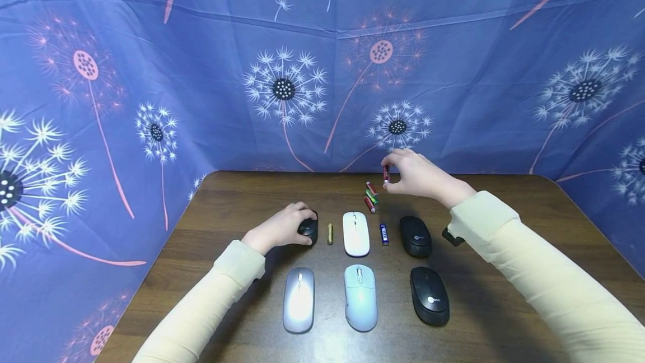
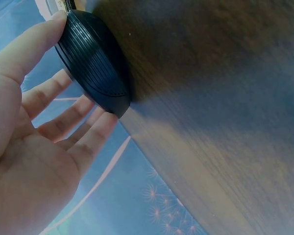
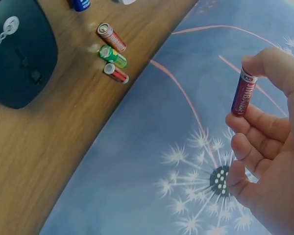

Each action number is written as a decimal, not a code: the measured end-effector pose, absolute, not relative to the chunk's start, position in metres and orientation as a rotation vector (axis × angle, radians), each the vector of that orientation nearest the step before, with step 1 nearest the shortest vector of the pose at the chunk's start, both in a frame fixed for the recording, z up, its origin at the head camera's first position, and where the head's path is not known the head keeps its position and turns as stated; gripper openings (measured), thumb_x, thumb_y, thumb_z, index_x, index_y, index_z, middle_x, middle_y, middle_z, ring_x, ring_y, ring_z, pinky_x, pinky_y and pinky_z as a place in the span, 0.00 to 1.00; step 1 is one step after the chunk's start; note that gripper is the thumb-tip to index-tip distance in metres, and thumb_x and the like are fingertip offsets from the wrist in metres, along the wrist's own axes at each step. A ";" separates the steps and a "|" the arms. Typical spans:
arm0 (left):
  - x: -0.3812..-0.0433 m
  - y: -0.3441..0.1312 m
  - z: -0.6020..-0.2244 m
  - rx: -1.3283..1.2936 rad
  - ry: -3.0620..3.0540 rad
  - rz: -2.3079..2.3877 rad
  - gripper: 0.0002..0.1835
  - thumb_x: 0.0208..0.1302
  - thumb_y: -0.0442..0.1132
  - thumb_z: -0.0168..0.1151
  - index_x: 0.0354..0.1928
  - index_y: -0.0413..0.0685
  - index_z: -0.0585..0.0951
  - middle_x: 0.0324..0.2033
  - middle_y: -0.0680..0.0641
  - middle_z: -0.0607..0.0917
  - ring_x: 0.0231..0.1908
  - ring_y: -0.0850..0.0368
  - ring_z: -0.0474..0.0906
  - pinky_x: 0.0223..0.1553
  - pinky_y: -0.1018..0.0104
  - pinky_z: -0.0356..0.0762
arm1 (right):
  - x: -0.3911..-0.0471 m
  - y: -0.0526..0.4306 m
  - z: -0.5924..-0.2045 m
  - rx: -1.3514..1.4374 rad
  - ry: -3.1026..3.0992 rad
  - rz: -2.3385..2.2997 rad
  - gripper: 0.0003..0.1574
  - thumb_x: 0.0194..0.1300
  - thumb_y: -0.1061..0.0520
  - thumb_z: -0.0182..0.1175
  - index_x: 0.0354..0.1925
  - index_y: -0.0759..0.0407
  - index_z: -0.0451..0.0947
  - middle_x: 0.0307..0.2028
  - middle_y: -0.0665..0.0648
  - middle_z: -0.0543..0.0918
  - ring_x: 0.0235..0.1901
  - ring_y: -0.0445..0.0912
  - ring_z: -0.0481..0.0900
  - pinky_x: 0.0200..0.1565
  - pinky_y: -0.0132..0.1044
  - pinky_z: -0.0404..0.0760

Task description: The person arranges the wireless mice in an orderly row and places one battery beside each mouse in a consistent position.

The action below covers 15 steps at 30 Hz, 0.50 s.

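My left hand [image 1: 282, 227] grips a black mouse [image 1: 308, 228] by its sides at the left of the back row. In the left wrist view the ribbed side of this mouse [image 2: 93, 58] shows between thumb and fingers. Pinched upright between the thumb and fingers of my right hand [image 1: 415, 175] is a red battery [image 3: 244, 93], held above the table's back edge. Just left of that hand lie a red battery [image 1: 371, 188], a green battery [image 1: 371, 198] and another red battery [image 1: 370, 205], close together on the table.
On the wooden table [image 1: 227, 189], a gold battery [image 1: 330, 234] and a blue battery [image 1: 384, 234] flank a white mouse [image 1: 355, 234]. A black mouse [image 1: 415, 237] stands farther right. Nearer are a silver mouse [image 1: 298, 300], a light-blue mouse [image 1: 360, 298] and another black mouse [image 1: 429, 296].
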<state>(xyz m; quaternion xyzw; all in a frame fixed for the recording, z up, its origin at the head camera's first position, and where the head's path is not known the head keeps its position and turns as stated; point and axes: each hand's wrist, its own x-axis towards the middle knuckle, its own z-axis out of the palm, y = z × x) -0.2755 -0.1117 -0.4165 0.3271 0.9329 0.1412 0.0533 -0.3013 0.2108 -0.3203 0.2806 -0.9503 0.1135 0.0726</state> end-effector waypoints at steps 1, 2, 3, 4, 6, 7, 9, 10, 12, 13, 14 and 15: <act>-0.275 -0.112 -0.417 0.993 2.837 0.428 0.28 0.50 0.46 0.73 0.54 0.46 0.77 0.53 0.42 0.75 0.51 0.46 0.72 0.51 0.55 0.73 | -0.300 0.213 -0.320 0.845 -2.850 0.341 0.28 0.52 0.51 0.67 0.49 0.65 0.77 0.45 0.61 0.79 0.48 0.57 0.74 0.47 0.54 0.73; -0.276 -0.112 -0.417 0.993 2.835 0.429 0.28 0.50 0.46 0.73 0.54 0.46 0.77 0.53 0.42 0.75 0.51 0.47 0.72 0.51 0.55 0.73 | -0.298 0.215 -0.320 0.843 -2.849 0.341 0.29 0.52 0.51 0.67 0.50 0.65 0.77 0.45 0.61 0.79 0.49 0.57 0.74 0.47 0.54 0.73; -0.276 -0.112 -0.417 0.993 2.836 0.428 0.28 0.50 0.46 0.73 0.54 0.46 0.77 0.53 0.42 0.75 0.51 0.46 0.72 0.51 0.55 0.73 | -0.297 0.218 -0.321 0.841 -2.847 0.338 0.28 0.52 0.51 0.67 0.50 0.65 0.77 0.45 0.61 0.80 0.49 0.57 0.74 0.48 0.54 0.73; -0.275 -0.112 -0.417 0.993 2.835 0.432 0.28 0.50 0.45 0.73 0.54 0.46 0.77 0.53 0.42 0.75 0.51 0.46 0.72 0.51 0.55 0.73 | -0.295 0.220 -0.321 0.841 -2.847 0.337 0.28 0.52 0.51 0.67 0.50 0.65 0.77 0.45 0.61 0.80 0.48 0.57 0.74 0.47 0.54 0.73; -0.275 -0.112 -0.417 0.991 2.833 0.429 0.28 0.50 0.46 0.73 0.54 0.46 0.77 0.53 0.42 0.74 0.52 0.46 0.72 0.51 0.55 0.73 | -0.293 0.225 -0.321 0.838 -2.842 0.334 0.28 0.52 0.51 0.67 0.49 0.65 0.77 0.44 0.62 0.80 0.47 0.57 0.74 0.47 0.54 0.73; -0.275 -0.112 -0.417 0.991 2.833 0.432 0.29 0.50 0.45 0.73 0.54 0.46 0.77 0.53 0.42 0.74 0.52 0.46 0.72 0.51 0.55 0.73 | -0.291 0.228 -0.321 0.836 -2.841 0.337 0.28 0.52 0.52 0.67 0.49 0.66 0.77 0.44 0.62 0.80 0.47 0.57 0.74 0.47 0.54 0.73; -0.275 -0.112 -0.417 0.990 2.832 0.434 0.29 0.50 0.45 0.73 0.55 0.46 0.77 0.54 0.41 0.74 0.52 0.46 0.72 0.51 0.55 0.73 | -0.288 0.233 -0.322 0.823 -2.841 0.341 0.28 0.52 0.52 0.67 0.49 0.65 0.77 0.44 0.62 0.80 0.47 0.57 0.74 0.47 0.54 0.72; -0.275 -0.112 -0.417 0.990 2.832 0.439 0.29 0.50 0.45 0.73 0.55 0.46 0.77 0.54 0.41 0.74 0.52 0.46 0.72 0.51 0.54 0.73 | -0.287 0.235 -0.322 0.815 -2.839 0.343 0.28 0.52 0.52 0.67 0.49 0.65 0.77 0.44 0.62 0.80 0.47 0.57 0.74 0.47 0.55 0.72; -0.275 -0.112 -0.417 0.986 2.831 0.431 0.29 0.51 0.46 0.73 0.55 0.46 0.77 0.54 0.42 0.74 0.52 0.46 0.71 0.51 0.55 0.73 | -0.284 0.240 -0.323 0.797 -2.838 0.340 0.28 0.51 0.52 0.68 0.49 0.65 0.77 0.44 0.61 0.80 0.47 0.57 0.74 0.47 0.55 0.72; -0.275 -0.112 -0.417 0.984 2.830 0.429 0.29 0.51 0.46 0.73 0.55 0.46 0.77 0.54 0.42 0.74 0.52 0.46 0.71 0.51 0.55 0.73 | -0.283 0.243 -0.323 0.795 -2.834 0.337 0.28 0.51 0.52 0.68 0.49 0.65 0.77 0.44 0.62 0.80 0.47 0.57 0.74 0.46 0.55 0.72; -0.276 -0.112 -0.417 0.981 2.830 0.424 0.29 0.51 0.46 0.73 0.56 0.46 0.77 0.54 0.42 0.74 0.52 0.47 0.71 0.51 0.55 0.73 | -0.282 0.245 -0.323 0.789 -2.829 0.333 0.28 0.51 0.52 0.68 0.49 0.65 0.77 0.44 0.61 0.80 0.47 0.57 0.74 0.46 0.55 0.72; -0.276 -0.112 -0.418 0.977 2.829 0.418 0.29 0.51 0.46 0.73 0.56 0.46 0.77 0.54 0.42 0.74 0.52 0.47 0.71 0.51 0.55 0.73 | -0.281 0.247 -0.324 0.790 -2.822 0.331 0.28 0.51 0.53 0.68 0.48 0.65 0.78 0.44 0.62 0.80 0.47 0.57 0.74 0.46 0.55 0.72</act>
